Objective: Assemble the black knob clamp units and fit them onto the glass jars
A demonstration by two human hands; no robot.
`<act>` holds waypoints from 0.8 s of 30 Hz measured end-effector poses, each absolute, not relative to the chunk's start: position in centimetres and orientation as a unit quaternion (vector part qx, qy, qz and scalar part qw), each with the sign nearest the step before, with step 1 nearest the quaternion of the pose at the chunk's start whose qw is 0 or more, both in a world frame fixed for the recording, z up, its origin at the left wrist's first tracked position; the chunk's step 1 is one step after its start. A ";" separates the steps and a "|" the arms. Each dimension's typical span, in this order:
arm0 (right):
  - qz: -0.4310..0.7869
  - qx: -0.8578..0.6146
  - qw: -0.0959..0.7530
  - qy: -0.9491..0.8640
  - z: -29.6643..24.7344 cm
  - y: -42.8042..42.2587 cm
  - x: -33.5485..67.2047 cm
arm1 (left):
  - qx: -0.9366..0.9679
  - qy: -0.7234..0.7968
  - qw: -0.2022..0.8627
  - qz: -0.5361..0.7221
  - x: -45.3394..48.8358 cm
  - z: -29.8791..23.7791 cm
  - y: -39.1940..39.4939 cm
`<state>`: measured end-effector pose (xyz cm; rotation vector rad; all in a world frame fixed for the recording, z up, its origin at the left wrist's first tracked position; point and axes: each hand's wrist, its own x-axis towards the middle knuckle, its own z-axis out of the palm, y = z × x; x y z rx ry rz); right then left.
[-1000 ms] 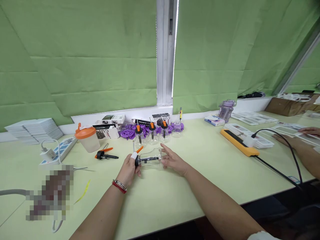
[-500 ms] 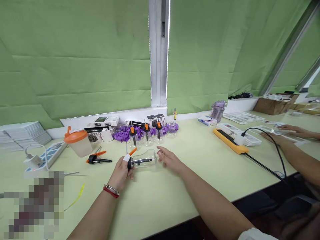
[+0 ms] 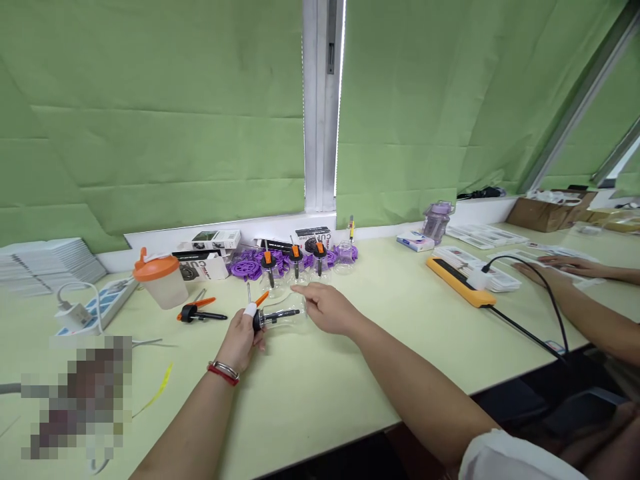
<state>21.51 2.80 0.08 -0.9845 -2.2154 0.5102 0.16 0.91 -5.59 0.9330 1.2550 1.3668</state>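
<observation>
A clear glass bottle (image 3: 285, 315) with a black pump head and orange trigger lies sideways between my hands over the pale green table (image 3: 350, 373). My left hand (image 3: 240, 337), a white guard on one fingertip and a red and silver bracelet at the wrist, is closed on the black pump end. Around the bottle's base end my right hand (image 3: 325, 308) has its fingers curled. A loose black and orange pump head (image 3: 197, 311) lies on the table to the left.
Three finished bottles (image 3: 295, 261) and purple plastic parts (image 3: 245, 268) stand at the back by small boxes (image 3: 207, 263). An orange-lidded cup (image 3: 161, 279) and a power strip (image 3: 97, 307) are at left. At right lie a yellow tool (image 3: 457, 281) with a black cable, and another person's hands (image 3: 570, 267).
My right hand, off the bottle half a second ago, has closed back on its base end. The left hand has kept its hold on the pump end.
</observation>
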 end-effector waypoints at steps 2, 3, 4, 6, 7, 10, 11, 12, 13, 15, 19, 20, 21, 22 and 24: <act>0.185 -0.418 0.341 -0.821 0.5 4.4 22.2 | 0.388 0.522 0.505 0.567 0.0 -5.7 1.0; 0.178 -0.452 0.348 -0.801 0.6 5.3 23.1 | 0.389 0.523 0.504 0.567 0.0 -5.8 1.0; 0.168 -0.491 0.346 -0.781 0.8 6.0 24.3 | 0.392 0.523 0.503 0.565 -0.1 -5.8 1.0; 0.132 -0.587 0.309 -0.736 1.0 6.9 27.1 | 0.398 0.521 0.502 0.563 -0.1 -5.8 1.0; 0.109 -0.636 0.276 -0.712 1.1 7.0 28.5 | 0.401 0.520 0.502 0.563 -0.1 -5.8 1.0; 0.099 -0.705 0.154 -0.686 1.4 5.8 31.5 | 0.409 0.518 0.501 0.560 0.1 -5.6 0.9; 0.132 -0.680 0.128 -0.709 1.4 5.1 31.9 | 0.410 0.519 0.500 0.559 0.2 -5.5 0.8; 0.186 -0.632 0.117 -0.743 1.5 4.5 31.9 | 0.411 0.520 0.499 0.558 0.3 -5.5 0.8; 0.250 -0.568 0.125 -0.774 1.5 3.9 31.6 | 0.411 0.521 0.499 0.557 0.4 -5.4 0.7; 0.355 -0.463 0.190 -0.790 1.4 3.2 30.2 | 0.411 0.522 0.498 0.557 0.4 -5.4 0.7; 0.376 -0.479 0.344 -0.715 0.3 3.5 26.0 | 0.407 0.519 0.497 0.564 0.3 -5.2 0.6; 0.387 -0.477 0.366 -0.699 -0.2 3.7 25.1 | 0.404 0.519 0.497 0.566 0.2 -5.2 0.6; 0.398 -0.470 0.383 -0.688 -0.8 3.8 24.3 | 0.400 0.520 0.497 0.568 0.2 -5.2 0.6; 0.406 -0.458 0.395 -0.685 -1.5 3.9 23.6 | 0.396 0.520 0.498 0.570 0.1 -5.2 0.7; 0.439 -0.419 0.405 -0.685 -2.9 3.8 22.7 | 0.393 0.516 0.503 0.571 0.2 -5.3 0.7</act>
